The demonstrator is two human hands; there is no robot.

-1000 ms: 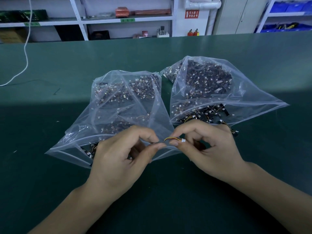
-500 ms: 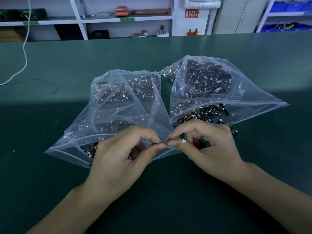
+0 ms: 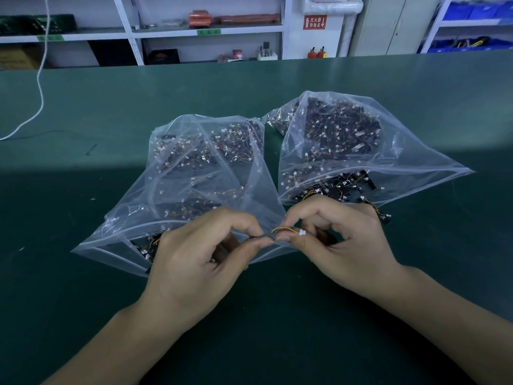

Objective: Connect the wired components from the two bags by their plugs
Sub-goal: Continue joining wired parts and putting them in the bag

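Both hands (image 3: 277, 245) unmoved (still pinching wires (image 3: 283, 230)).

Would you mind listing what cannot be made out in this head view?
- Whether two plugs are joined: left hand and right hand fingers cover all but the white plug and wires.
- Single parts in the left bag and right bag: too small, tangled.
- Forearms: cut off by the bottom edge.
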